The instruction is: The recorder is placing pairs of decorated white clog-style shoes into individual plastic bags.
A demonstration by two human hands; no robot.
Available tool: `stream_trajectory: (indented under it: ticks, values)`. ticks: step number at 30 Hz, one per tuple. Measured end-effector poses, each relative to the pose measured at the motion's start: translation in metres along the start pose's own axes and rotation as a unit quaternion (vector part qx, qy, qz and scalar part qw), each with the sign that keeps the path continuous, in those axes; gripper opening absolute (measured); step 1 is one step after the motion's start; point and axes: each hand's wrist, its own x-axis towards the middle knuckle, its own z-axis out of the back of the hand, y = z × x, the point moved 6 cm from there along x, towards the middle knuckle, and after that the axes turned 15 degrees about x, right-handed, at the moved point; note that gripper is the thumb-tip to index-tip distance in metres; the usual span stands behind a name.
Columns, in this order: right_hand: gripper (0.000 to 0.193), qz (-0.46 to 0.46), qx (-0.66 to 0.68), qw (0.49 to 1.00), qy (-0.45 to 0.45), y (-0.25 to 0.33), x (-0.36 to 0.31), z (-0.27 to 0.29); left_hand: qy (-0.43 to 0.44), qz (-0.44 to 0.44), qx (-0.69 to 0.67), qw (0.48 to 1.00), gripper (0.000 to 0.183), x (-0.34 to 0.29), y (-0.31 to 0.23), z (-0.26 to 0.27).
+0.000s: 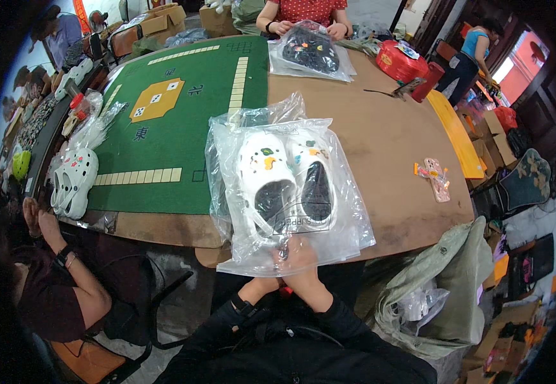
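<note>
A clear plastic bag (348, 211) with a pair of white clogs (263, 168) inside lies in front of me, over the table's near edge. The clogs carry small orange and green charms, and their toes point away from me. At the bag's near edge my right hand (300, 257) is closed on the plastic, partly seen through it. My left hand (264, 287) meets it from the left, close against the right one; its fingers are hidden by the bag edge and the other hand.
The table (387, 134) has a green mahjong mat (195, 141). Across it, a person in red handles bagged black clogs (310, 50). White clogs (76, 179) lie left, near another person's hands. A phone (436, 180) and red round container (401, 61) are right. A sack (444, 281) stands below.
</note>
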Motion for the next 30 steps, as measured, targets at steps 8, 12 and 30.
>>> stream_trajectory:
  ticks: [8,12,30]
  values:
    - [0.031,0.040,0.010,0.999,0.019,0.006,0.003,-0.003,-0.004,0.002,0.004,1.000,0.036,0.006,-0.009,0.005]
    - [0.027,-0.006,0.013,0.999,0.039,-0.006,0.005,-0.007,-0.006,0.004,0.006,1.000,0.036,0.014,-0.011,0.002]
    - [0.031,0.019,0.015,1.000,0.006,0.003,0.006,-0.007,-0.021,0.009,0.011,1.000,0.035,0.015,-0.021,0.011]
